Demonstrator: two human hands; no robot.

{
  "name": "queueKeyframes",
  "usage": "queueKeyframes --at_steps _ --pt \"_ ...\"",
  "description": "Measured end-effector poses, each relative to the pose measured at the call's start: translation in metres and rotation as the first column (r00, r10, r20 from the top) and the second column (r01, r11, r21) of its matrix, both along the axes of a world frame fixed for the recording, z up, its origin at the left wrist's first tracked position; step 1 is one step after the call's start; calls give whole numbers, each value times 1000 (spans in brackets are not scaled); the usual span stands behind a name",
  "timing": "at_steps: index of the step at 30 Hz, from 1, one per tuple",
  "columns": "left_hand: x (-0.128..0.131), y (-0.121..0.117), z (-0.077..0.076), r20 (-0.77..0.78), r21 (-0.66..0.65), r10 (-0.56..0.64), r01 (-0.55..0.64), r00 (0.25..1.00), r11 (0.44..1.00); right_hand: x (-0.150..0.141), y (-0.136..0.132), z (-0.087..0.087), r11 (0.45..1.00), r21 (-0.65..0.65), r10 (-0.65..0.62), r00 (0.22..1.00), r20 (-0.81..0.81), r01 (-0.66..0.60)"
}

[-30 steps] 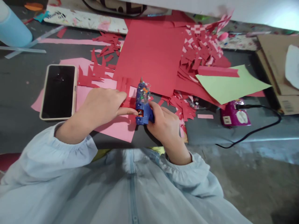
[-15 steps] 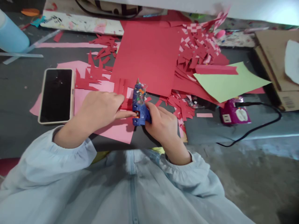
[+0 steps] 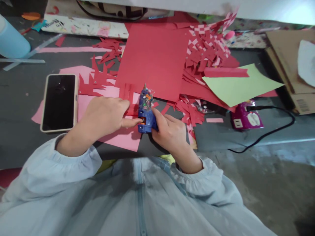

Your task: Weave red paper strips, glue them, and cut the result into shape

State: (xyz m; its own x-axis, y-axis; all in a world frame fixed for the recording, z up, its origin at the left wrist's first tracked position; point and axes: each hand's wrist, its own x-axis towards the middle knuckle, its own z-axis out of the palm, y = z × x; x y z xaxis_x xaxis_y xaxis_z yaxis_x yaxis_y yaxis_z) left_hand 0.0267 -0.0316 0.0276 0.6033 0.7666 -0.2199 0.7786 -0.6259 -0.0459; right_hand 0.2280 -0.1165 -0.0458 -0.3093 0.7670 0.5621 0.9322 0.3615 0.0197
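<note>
My right hand [image 3: 171, 131] is closed around the handle of a blue glue gun [image 3: 145, 113], its nozzle pointing away from me. Clear glue strings and colourful bits cling to the gun's barrel. From the left, my left hand [image 3: 107, 113] reaches over with one digit stretched out, its tip on the orange part in the gun's rear opening. The other fingers of that hand are folded, and anything under them is hidden. Beneath the hands lie pink paper [image 3: 120, 139] and cut red strips [image 3: 126, 91]. Beyond the gun is a large red sheet [image 3: 152, 55].
A phone [image 3: 59, 103] lies at left, near a blue bottle [image 3: 13, 37] and clear glue sticks [image 3: 24, 61]. Woven red-and-pink paper [image 3: 208, 46], a pale green sheet [image 3: 233, 83], a purple box with a black cable [image 3: 247, 116] and cardboard [image 3: 290, 59] are at right.
The view has shifted slightly. Both hands keep their places on the glue gun, and the gun has barely moved.
</note>
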Motion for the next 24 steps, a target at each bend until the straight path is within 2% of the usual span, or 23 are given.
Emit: queueKeyframes --at_steps 7,17,24 --pt "0 0 0 23 -2 -1 1 1000 1000 1 -2 0 991 -127 -50 999 18 51" --pt "-1 0 -1 29 -19 16 -16 999 1000 0 0 -1 999 -31 -29 999 20 29" --pt "-5 1 -2 64 24 -63 62 996 998 0 -2 1 986 -117 -116 992 43 120"
